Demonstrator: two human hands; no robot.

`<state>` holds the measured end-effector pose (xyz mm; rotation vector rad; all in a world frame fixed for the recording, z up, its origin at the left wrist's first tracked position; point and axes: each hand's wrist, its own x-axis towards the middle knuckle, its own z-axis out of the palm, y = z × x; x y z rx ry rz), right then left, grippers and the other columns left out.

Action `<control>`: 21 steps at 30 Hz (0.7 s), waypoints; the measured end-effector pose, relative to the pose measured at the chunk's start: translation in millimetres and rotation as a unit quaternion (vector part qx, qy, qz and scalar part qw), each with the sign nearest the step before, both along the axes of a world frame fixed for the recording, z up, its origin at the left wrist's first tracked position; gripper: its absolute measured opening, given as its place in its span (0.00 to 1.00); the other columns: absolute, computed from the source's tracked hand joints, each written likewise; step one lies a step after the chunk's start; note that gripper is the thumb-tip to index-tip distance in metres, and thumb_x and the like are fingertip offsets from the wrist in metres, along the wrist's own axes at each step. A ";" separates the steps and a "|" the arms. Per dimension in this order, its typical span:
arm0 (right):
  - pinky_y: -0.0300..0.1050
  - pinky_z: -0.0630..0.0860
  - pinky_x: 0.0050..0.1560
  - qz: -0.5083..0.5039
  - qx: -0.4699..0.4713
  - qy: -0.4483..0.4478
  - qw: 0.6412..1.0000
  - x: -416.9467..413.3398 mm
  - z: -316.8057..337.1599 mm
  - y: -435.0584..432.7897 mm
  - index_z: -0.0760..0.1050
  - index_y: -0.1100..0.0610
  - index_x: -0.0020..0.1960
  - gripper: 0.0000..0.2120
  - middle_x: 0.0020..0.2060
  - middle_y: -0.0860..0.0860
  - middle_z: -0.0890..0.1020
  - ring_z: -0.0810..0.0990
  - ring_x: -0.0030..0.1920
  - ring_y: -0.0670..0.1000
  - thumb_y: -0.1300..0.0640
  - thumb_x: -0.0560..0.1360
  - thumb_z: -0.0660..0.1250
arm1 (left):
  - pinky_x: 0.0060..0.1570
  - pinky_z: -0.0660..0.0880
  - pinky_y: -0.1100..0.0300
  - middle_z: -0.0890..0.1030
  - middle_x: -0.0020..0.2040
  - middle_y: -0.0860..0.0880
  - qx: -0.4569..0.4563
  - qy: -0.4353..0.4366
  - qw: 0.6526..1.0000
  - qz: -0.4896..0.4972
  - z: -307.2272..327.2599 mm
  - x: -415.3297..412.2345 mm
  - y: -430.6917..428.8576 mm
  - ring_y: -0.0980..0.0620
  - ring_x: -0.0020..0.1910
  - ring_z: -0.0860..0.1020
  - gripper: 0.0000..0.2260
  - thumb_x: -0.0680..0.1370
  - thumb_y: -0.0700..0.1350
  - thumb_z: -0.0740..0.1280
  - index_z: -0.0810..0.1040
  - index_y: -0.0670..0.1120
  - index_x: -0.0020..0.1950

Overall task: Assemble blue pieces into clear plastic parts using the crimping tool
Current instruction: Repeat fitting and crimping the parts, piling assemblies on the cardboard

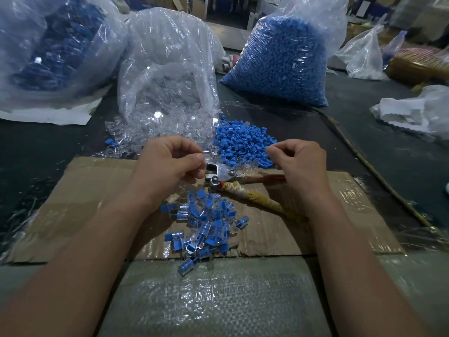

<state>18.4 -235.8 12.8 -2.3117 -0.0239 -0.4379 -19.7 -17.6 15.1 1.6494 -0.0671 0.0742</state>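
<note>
My left hand pinches a small clear plastic part just above the metal jaws of the crimping tool. The tool lies on a cardboard sheet, its tape-wrapped handle pointing toward me on the right. My right hand hovers with curled fingers over the near edge of a loose heap of blue pieces; whether it holds one is hidden. Loose clear parts spill from an open bag. A pile of assembled blue-and-clear pieces lies on the cardboard between my forearms.
A clear bag of clear parts stands behind my left hand. A full bag of blue pieces stands at the back right, and a bag of assembled pieces at the back left. White plastic lies at the right. A cord runs along the dark table.
</note>
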 end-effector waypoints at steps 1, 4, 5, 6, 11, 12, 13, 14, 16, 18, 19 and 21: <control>0.31 0.74 0.35 0.026 0.018 -0.004 0.999 -4.7 2.1 6.0 0.80 0.49 0.40 0.03 0.29 0.40 0.78 0.77 0.31 0.37 0.53 0.72 0.69 | 0.29 0.76 0.67 0.82 0.30 0.50 0.004 -0.001 1.000 0.000 0.4 -0.4 -0.8 0.56 0.28 0.80 0.05 0.73 0.34 0.66 0.77 0.43 0.40; 0.29 0.75 0.36 0.115 0.057 -0.022 0.991 -17.9 5.4 25.3 0.76 0.44 0.37 0.09 0.30 0.40 0.78 0.77 0.33 0.37 0.57 0.72 0.69 | 0.30 0.77 0.67 0.82 0.31 0.48 0.013 -0.007 1.000 0.003 1.5 -1.0 -2.4 0.55 0.29 0.80 0.06 0.72 0.33 0.67 0.77 0.43 0.39; 0.30 0.75 0.38 0.139 0.058 -0.032 0.988 -21.9 5.8 31.6 0.76 0.43 0.38 0.10 0.31 0.39 0.78 0.78 0.35 0.37 0.58 0.72 0.69 | 0.30 0.77 0.67 0.82 0.32 0.47 0.011 -0.006 1.000 0.003 2.0 -1.3 -3.1 0.55 0.30 0.81 0.06 0.72 0.33 0.68 0.77 0.43 0.39; 0.31 0.76 0.39 0.158 0.058 -0.047 0.985 -25.5 5.5 37.3 0.76 0.44 0.40 0.10 0.32 0.39 0.78 0.78 0.36 0.38 0.59 0.72 0.69 | 0.31 0.77 0.67 0.82 0.34 0.45 0.008 -0.003 1.000 0.002 2.6 -2.0 -3.7 0.55 0.30 0.81 0.06 0.72 0.32 0.68 0.77 0.43 0.40; 0.32 0.76 0.39 0.210 0.090 -0.095 0.969 -32.7 1.0 53.0 0.80 0.54 0.46 0.06 0.34 0.39 0.79 0.79 0.36 0.41 0.62 0.72 0.70 | 0.31 0.77 0.68 0.81 0.35 0.43 -0.004 0.000 1.000 -0.006 5.3 -4.7 -8.2 0.56 0.30 0.81 0.06 0.71 0.31 0.68 0.77 0.41 0.41; 0.31 0.75 0.39 0.215 0.088 -0.099 0.968 -32.6 -0.2 53.8 0.80 0.55 0.46 0.05 0.35 0.39 0.79 0.79 0.36 0.41 0.63 0.72 0.70 | 0.31 0.77 0.68 0.81 0.34 0.44 -0.003 -0.001 1.000 -0.007 5.7 -4.9 -8.5 0.56 0.30 0.81 0.06 0.71 0.31 0.68 0.77 0.41 0.41; 0.30 0.75 0.39 0.217 0.083 -0.105 0.967 -32.3 -1.1 54.3 0.81 0.56 0.46 0.05 0.35 0.39 0.78 0.79 0.36 0.40 0.63 0.72 0.70 | 0.31 0.77 0.68 0.81 0.34 0.45 -0.003 -0.001 1.000 -0.008 5.7 -4.8 -8.7 0.56 0.30 0.81 0.06 0.70 0.31 0.68 0.77 0.41 0.40; 0.30 0.75 0.39 0.215 0.075 -0.115 0.967 -31.9 -2.2 54.7 0.81 0.58 0.46 0.05 0.35 0.40 0.78 0.79 0.36 0.40 0.63 0.71 0.70 | 0.31 0.77 0.68 0.81 0.33 0.46 -0.002 -0.001 1.000 -0.011 5.9 -5.0 -8.5 0.55 0.30 0.81 0.06 0.70 0.32 0.68 0.77 0.42 0.40; 0.30 0.75 0.39 0.208 0.057 -0.135 0.967 -30.9 -3.4 55.4 0.82 0.59 0.46 0.04 0.35 0.42 0.79 0.78 0.37 0.40 0.62 0.71 0.70 | 0.31 0.77 0.67 0.82 0.31 0.47 0.003 -0.003 1.000 -0.019 5.9 -5.1 -8.6 0.54 0.31 0.81 0.06 0.69 0.32 0.69 0.78 0.42 0.40; 0.33 0.76 0.39 0.204 0.040 -0.147 0.967 -30.6 -4.2 56.5 0.82 0.59 0.45 0.04 0.36 0.43 0.79 0.79 0.38 0.42 0.62 0.71 0.70 | 0.31 0.77 0.68 0.82 0.31 0.47 0.004 -0.003 1.000 -0.026 5.4 -5.1 -8.6 0.54 0.30 0.81 0.05 0.69 0.33 0.69 0.78 0.42 0.40; 0.34 0.76 0.39 0.204 0.033 -0.147 0.967 -30.6 -4.6 57.1 0.81 0.59 0.45 0.04 0.36 0.44 0.80 0.79 0.39 0.43 0.61 0.71 0.69 | 0.30 0.76 0.68 0.82 0.31 0.47 0.006 -0.004 1.000 -0.027 5.0 -5.0 -8.6 0.54 0.30 0.81 0.05 0.69 0.34 0.70 0.78 0.42 0.40; 0.37 0.77 0.39 0.204 0.025 -0.140 0.969 -31.0 -5.5 57.9 0.81 0.59 0.46 0.04 0.36 0.46 0.81 0.79 0.38 0.44 0.61 0.72 0.69 | 0.30 0.76 0.68 0.82 0.30 0.48 0.011 -0.006 1.000 -0.027 4.2 -4.7 -9.2 0.54 0.29 0.81 0.05 0.68 0.34 0.70 0.79 0.43 0.40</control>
